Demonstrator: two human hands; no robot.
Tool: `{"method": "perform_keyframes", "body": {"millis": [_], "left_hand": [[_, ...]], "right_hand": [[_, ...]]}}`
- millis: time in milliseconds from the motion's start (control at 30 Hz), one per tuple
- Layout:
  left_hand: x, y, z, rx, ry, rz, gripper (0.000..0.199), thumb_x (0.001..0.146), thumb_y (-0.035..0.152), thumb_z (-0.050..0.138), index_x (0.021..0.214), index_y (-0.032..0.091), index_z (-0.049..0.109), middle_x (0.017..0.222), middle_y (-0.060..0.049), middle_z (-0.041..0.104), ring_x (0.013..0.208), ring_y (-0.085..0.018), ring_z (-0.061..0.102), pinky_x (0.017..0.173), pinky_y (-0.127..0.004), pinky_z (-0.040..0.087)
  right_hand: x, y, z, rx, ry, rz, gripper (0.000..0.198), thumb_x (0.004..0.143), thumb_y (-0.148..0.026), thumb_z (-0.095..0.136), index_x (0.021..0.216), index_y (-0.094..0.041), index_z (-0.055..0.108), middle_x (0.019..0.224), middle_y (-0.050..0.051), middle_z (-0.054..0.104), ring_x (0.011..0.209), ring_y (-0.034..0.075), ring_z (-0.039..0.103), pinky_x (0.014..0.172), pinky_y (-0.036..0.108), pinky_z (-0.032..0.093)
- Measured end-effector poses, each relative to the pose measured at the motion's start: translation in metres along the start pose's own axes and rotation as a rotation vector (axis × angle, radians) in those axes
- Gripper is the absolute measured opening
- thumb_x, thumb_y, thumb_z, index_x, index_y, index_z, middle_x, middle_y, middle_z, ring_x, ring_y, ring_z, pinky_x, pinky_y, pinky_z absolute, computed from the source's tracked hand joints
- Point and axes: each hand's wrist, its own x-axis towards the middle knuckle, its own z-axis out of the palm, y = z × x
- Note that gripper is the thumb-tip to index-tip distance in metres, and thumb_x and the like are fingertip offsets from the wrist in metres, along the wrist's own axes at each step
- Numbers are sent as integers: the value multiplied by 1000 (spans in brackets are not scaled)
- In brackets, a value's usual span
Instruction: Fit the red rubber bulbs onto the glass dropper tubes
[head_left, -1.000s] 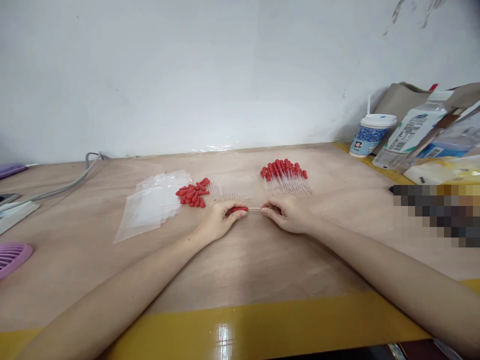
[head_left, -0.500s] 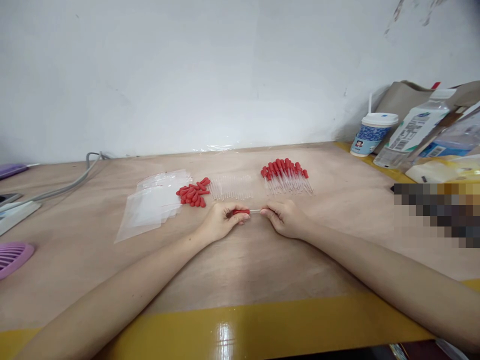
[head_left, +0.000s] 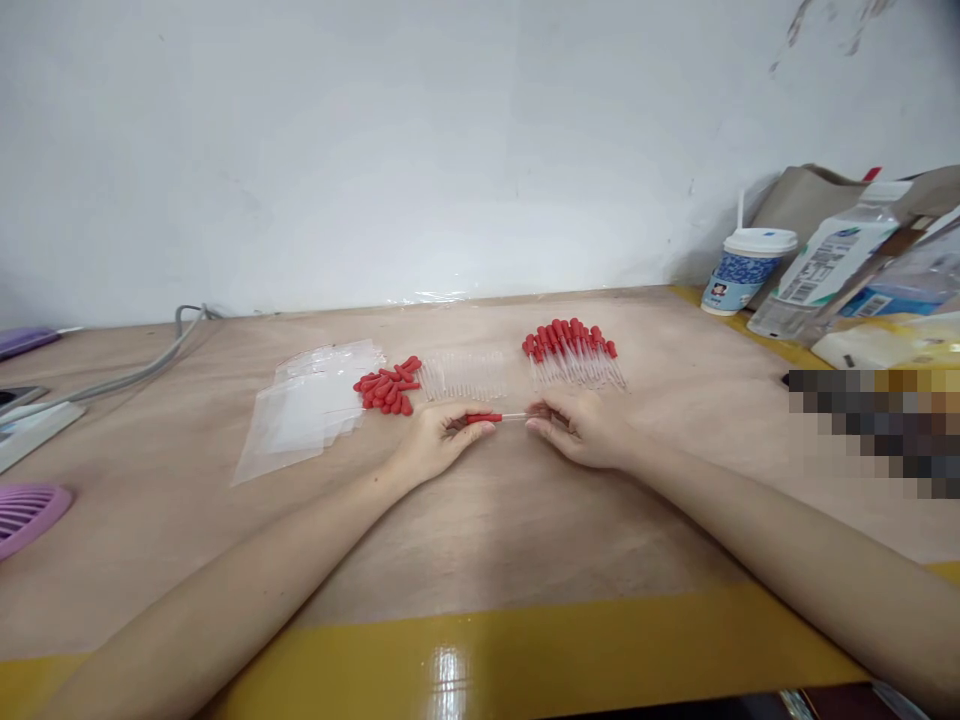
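My left hand [head_left: 442, 437] is closed, pinching the red rubber bulb [head_left: 486, 418] of a dropper between thumb and fingers. A thin clear tube [head_left: 514, 416] sticks out of the bulb to the right. Around the tube's far end, my right hand [head_left: 574, 428] has its thumb and fingers parted. Beyond my left hand lies a heap of loose red bulbs [head_left: 386, 388]. Next to it, a row of bare clear tubes [head_left: 463, 374] is laid side by side. Farther right rests a group of droppers [head_left: 574, 350] with red bulbs on their tubes.
Clear plastic bags [head_left: 311, 400] lie fanned out at the left. A grey cable [head_left: 150, 372] and a pink slatted object [head_left: 30, 518] are near the left edge. At the back right stand a paper cup [head_left: 742, 270] and a leaning plastic bottle [head_left: 829, 260]. A wall [head_left: 450, 150] closes the back.
My right thumb and fingers have parted around the tube and shifted slightly right. My left hand keeps hold of the red bulb, nearly in place.
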Motion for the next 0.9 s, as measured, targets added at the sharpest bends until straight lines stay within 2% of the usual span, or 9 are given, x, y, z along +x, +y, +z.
{"method": "perform_keyframes", "body": {"millis": [200, 400, 700, 900], "left_hand": [[-1, 1, 2, 60, 19, 48, 18, 78, 29, 60, 89, 17, 69, 85, -4, 71, 73, -14, 64, 66, -23, 51], [-4, 0, 5, 29, -22, -6, 20, 77, 28, 61, 88, 14, 68, 70, -3, 69, 56, -11, 60, 53, -20, 48], [-6, 0, 6, 18, -94, -31, 20, 79, 28, 57, 89, 14, 67, 69, -2, 68, 59, -11, 60, 56, -21, 48], [-5, 0, 5, 82, -110, 17, 17, 79, 26, 57, 88, 15, 67, 76, -3, 69, 65, -12, 61, 60, -22, 48]], "right_hand": [[-3, -1, 11, -25, 95, -120, 18, 87, -22, 41, 83, -15, 58, 73, 5, 60, 67, 14, 52, 61, 24, 38], [-6, 1, 21, -89, 145, -154, 25, 90, -25, 37, 80, -15, 58, 66, 3, 56, 59, 12, 48, 54, 23, 34], [-5, -3, 24, -192, 93, -144, 32, 89, -26, 36, 72, -14, 59, 59, 3, 53, 53, 11, 43, 50, 24, 27], [0, -10, 18, -29, -38, -25, 31, 87, -25, 38, 65, -15, 57, 55, 1, 54, 50, 9, 41, 51, 23, 28]]}}
